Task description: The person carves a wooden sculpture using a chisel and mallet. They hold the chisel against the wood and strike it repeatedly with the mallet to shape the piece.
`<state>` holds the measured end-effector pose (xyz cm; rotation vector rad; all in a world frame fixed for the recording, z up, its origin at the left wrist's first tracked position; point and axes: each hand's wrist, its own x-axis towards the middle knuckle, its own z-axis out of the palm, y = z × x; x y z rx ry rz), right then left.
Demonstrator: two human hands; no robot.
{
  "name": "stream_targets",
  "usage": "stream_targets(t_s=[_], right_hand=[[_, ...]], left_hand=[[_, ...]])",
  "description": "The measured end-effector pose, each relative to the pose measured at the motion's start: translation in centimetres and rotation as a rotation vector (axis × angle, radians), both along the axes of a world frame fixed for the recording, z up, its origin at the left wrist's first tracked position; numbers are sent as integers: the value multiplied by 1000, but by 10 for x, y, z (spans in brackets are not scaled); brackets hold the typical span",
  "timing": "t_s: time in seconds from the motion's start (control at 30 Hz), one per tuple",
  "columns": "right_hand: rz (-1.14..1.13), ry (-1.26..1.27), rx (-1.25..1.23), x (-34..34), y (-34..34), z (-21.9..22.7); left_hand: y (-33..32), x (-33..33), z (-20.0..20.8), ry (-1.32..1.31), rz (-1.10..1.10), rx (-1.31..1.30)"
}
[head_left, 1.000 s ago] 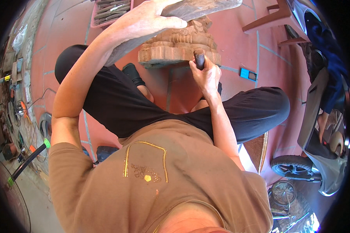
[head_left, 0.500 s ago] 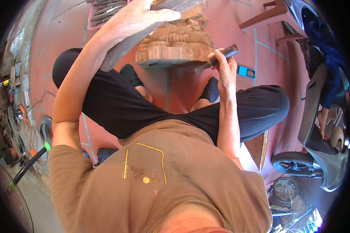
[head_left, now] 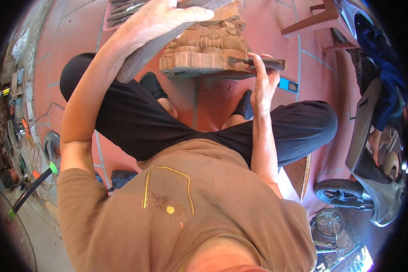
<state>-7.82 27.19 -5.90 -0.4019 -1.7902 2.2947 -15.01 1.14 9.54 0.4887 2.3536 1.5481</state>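
A brown wood carving (head_left: 208, 38) with relief-cut figures lies on the floor in front of me, its thick base edge facing me. My right hand (head_left: 265, 84) is closed round a chisel (head_left: 273, 63) with a dark handle. The chisel lies nearly level, its metal blade pointing left and its tip at the right part of the base edge. My left hand (head_left: 167, 18) grips a long, dark grey piece of wood (head_left: 143, 56) slanting over the carving's left side. Its thumb stretches across the wood; the other fingers are mostly cut off by the upper edge.
A pink tray (head_left: 108, 18) of several carving tools stands beyond my left arm. A blue phone (head_left: 288, 85) lies right of my right hand. A brown plastic chair (head_left: 313, 22) and a motorbike (head_left: 367, 149) stand at the right. A fan (head_left: 13, 226) is at the lower left.
My right hand has turned the chisel from a slant to nearly level, bringing its blade up against the carving's base edge. The left hand has hardly moved.
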Motion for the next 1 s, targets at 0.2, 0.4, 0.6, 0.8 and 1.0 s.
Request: stream_targets(t_s=[0.2, 0.4, 0.6, 0.8, 1.0], right_hand=[[4, -13, 137, 0, -3, 2], [10, 35, 193, -4, -10, 1], [39, 38, 384, -6, -10, 1], [-4, 67, 423, -6, -11, 0], [-7, 92, 634, -4, -18, 14]], left_hand=[[5, 4, 10, -83, 10, 8], [6, 3, 12, -53, -23, -27], [9, -7, -13, 104, -105, -78], [23, -1, 0, 29, -159, -15], [45, 7, 21, 270, -306, -63]])
